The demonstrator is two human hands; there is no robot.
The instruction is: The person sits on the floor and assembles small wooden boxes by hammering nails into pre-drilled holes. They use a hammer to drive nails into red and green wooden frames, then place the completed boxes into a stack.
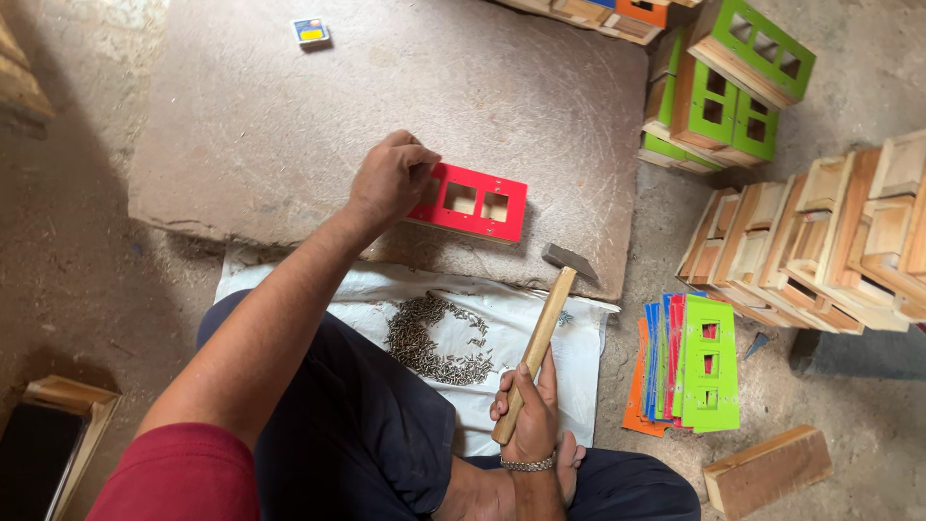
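We note the left hand (391, 178) at the left end of the red plate (473, 203), fingertips pinched together at its corner, apparently on a small nail, too tiny to confirm. The plate lies flat on a wooden box on the stone slab (289, 116), its long axis running left to right. The right hand (531, 420) is clamped around the hammer (542, 333) handle, head pointing up toward the plate's right end, near but apart. Nails (434, 340) are heaped on the white cloth (579, 371) between the hands.
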